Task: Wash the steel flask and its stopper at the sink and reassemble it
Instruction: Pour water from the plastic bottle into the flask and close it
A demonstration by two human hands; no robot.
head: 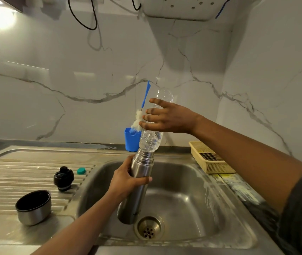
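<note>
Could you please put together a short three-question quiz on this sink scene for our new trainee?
1. True or false: the black stopper is fitted in the mouth of the steel flask.
2. What does the right hand hold upside down at the flask's mouth? A) a sponge B) a clear plastic bottle C) a soap dispenser
3. Short answer: which hand grips the flask's body over the sink?

Key
1. False: the stopper stands on the drainboard.
2. B
3. The left hand.
</note>
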